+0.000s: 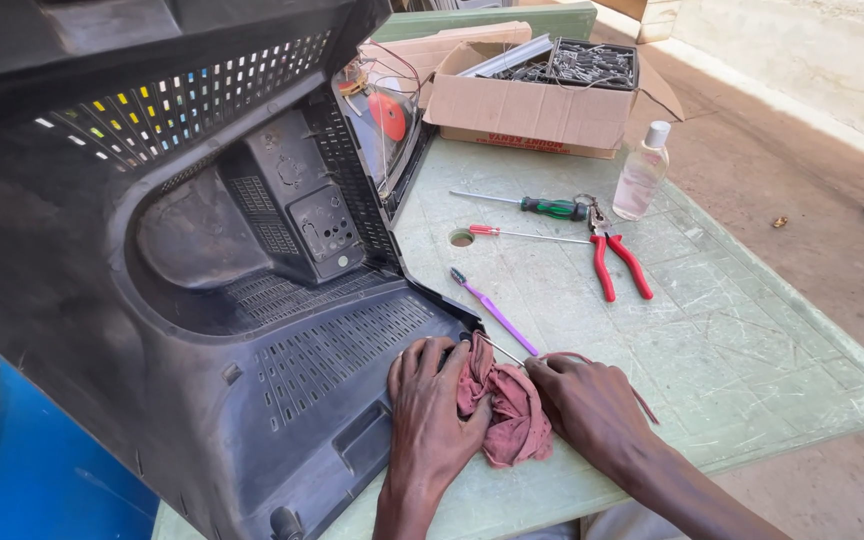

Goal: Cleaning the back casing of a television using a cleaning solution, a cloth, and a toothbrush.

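A large dark plastic back cover of a tube television [202, 260] lies tilted on a pale green table [732, 330]. My left hand [432, 420] presses flat on the cover's lower corner, fingers partly on a crumpled dusty-pink rag [507, 410]. My right hand [592, 405] rests on the table just right of the rag, its fingertips touching the cloth and a thin metal tool shaft [502, 350] that pokes out from under it. A purple toothbrush [492, 310] lies just beyond my hands.
Further back lie a green-handled screwdriver [542, 207], a red-handled screwdriver [512, 234] and red-handled pliers [617, 260]. A clear bottle [642, 172] stands near a cardboard box [542, 100] of metal parts. The tube's neck with wires [384, 110] shows behind the cover. A blue drum [12, 460] stands at the left.
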